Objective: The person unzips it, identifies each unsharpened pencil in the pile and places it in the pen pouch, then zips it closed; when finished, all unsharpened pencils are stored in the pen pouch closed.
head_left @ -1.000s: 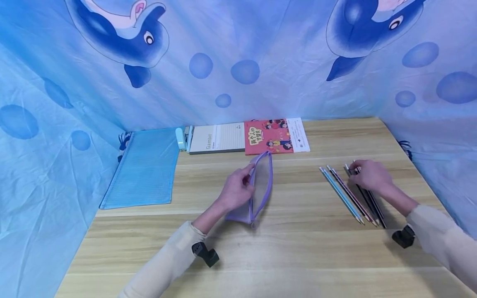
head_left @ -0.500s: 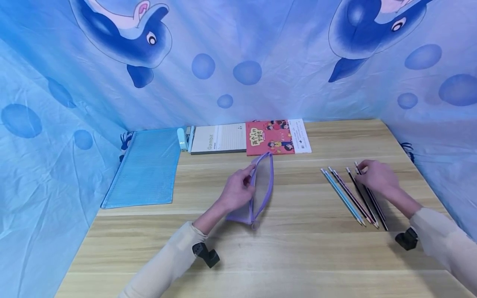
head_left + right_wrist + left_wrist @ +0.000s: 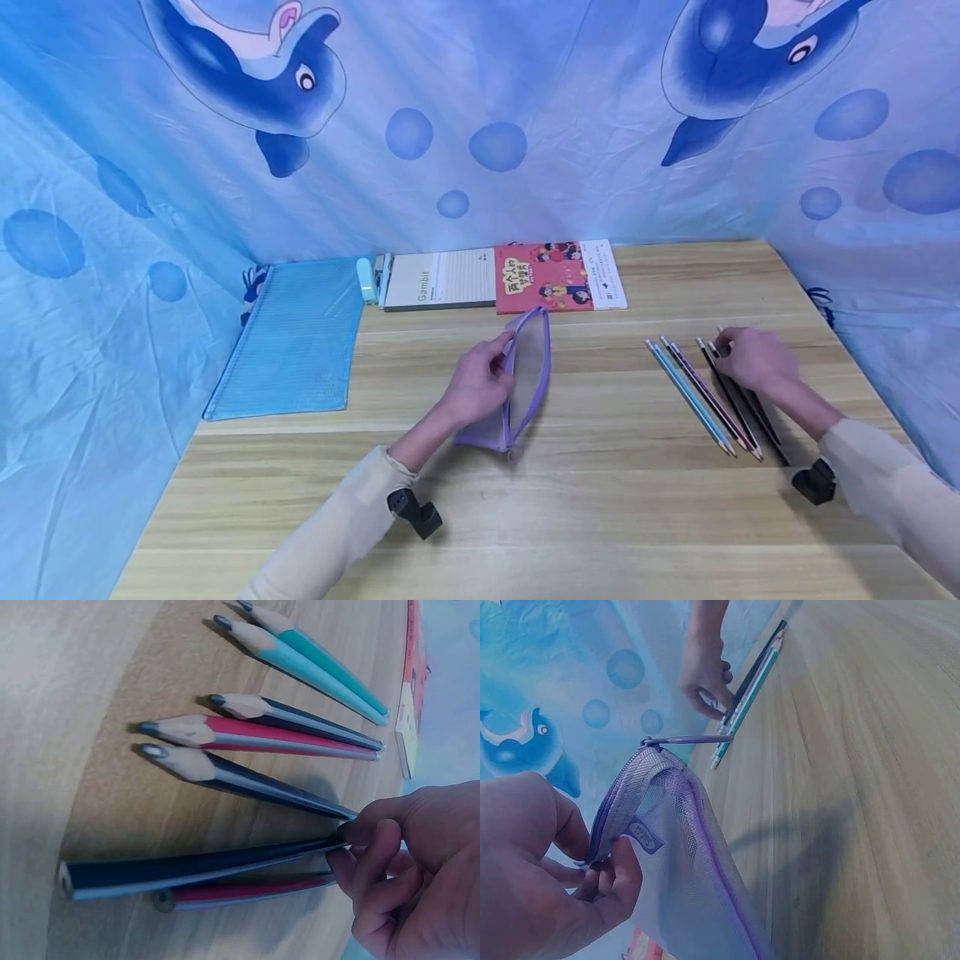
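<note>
Head view: bare wooden table (image 3: 600, 517) up front, dolphin-print blue sheet (image 3: 480, 125) walling the back. Left hand (image 3: 476, 385) pinches the purple mesh pencil pouch (image 3: 525, 375) mouth at table centre. Right hand (image 3: 753, 358) fingers pinch a dark pencil (image 3: 202, 870) among the pencil row (image 3: 705, 392) on the right.

Head high, facing down; wrists close; pencils (image 3: 705, 396) shared.

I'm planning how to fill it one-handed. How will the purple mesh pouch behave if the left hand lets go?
The purple mesh pouch looks thin and floppy: its mouth probably sags shut without the left hand pinching the rim. It seems light, so a pencil pushed in may slide it across the table.
</note>
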A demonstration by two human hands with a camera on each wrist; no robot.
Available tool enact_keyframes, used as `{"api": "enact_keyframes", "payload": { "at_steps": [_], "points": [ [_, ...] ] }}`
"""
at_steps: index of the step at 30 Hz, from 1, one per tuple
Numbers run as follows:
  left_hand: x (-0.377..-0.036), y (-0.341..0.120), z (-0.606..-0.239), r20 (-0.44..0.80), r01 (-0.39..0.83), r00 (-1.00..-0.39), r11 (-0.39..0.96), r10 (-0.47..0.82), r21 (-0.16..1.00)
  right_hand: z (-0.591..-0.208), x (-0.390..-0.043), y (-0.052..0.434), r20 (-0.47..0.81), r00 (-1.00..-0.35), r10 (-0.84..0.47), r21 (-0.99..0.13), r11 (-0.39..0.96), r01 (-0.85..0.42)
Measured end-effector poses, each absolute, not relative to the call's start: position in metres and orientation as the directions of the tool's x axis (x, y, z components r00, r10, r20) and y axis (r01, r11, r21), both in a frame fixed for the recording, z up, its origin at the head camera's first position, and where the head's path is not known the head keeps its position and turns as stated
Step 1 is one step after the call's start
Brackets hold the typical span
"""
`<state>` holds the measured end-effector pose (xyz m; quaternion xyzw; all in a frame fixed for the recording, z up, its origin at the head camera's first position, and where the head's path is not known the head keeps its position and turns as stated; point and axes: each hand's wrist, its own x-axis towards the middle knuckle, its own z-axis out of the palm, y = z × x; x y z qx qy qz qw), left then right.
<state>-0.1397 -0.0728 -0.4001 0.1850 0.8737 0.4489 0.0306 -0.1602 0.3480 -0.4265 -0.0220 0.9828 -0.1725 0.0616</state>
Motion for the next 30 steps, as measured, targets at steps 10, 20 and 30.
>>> {"api": "enact_keyframes", "payload": {
  "at_steps": [10,20,30],
  "points": [
    [-0.139,-0.073,-0.4,0.115,0.295,-0.931,0.531,0.346,0.794,-0.411,-0.165,0.341,-0.059,-0.996,-0.07,-0.443,0.896,-0.036],
    [-0.14,-0.074,-0.401,0.116,0.292,-0.933,0.526,0.341,0.799,-0.386,-0.168,0.312,-0.032,-0.994,-0.102,-0.593,0.803,-0.064],
    [-0.14,-0.073,-0.4,0.128,0.303,-0.932,0.535,0.339,0.789,-0.362,-0.169,0.271,-0.209,-0.975,-0.074,-0.766,0.633,0.116]
  ]
}}
